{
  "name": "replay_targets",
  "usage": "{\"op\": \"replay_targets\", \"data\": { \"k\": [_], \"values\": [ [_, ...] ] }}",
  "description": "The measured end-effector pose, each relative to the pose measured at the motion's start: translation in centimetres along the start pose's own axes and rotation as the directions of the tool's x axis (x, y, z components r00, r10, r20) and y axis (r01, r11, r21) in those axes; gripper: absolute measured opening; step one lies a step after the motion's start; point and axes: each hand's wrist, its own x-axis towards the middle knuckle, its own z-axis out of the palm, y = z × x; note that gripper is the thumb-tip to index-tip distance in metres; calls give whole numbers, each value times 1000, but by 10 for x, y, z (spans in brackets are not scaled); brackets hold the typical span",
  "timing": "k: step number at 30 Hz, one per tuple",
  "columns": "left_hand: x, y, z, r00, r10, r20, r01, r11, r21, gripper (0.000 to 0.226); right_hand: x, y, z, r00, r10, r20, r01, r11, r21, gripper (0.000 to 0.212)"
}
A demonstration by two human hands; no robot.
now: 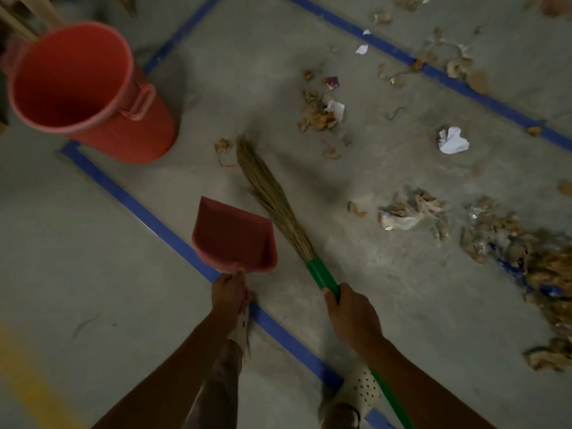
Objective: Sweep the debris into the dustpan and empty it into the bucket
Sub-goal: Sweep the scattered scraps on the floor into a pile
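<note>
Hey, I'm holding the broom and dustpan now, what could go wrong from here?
1. The crumpled paper and dry leaves look light; the long-bristled broom may flick them past the blue tape.
2. The bucket stands away from the big leaf pile, so a loaded dustpan could spill on the carry.

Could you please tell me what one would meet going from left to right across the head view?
Red bucket → red dustpan → grass broom → crumpled white paper → large pile of dry leaves and litter at the right edge.
</note>
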Motion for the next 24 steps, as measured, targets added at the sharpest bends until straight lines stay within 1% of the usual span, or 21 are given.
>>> {"op": "replay_targets", "data": {
  "k": [7,12,15,18,20,22,24],
  "values": [
    [75,36,-61,997,-1,-74,2,1000,12,31,62,-97,43,1000,25,-7,-24,999,44,38],
    [127,57,-98,995,-8,-97,9,1000,11,28,108,-161,69,1000,-2,-4,2,1000,15,40],
    [151,69,-111,995,-10,-103,12,1000,15,28,137,-190,78,998,14,59,-11,999,-50,43],
    [170,77,-116,995,-2,-98,5,999,33,31,163,-205,84,983,62,170,-40,991,-130,47],
    [178,81,-114,997,11,-82,-7,999,49,33,174,-207,80,967,116,228,-87,987,-131,47],
    [183,83,-110,998,30,-59,-25,997,77,33,181,-202,75,956,166,242,-146,984,-97,45],
    [184,82,-103,999,36,-31,-32,993,118,33,182,-191,71,952,219,214,-208,975,-72,47]
  ]
}}
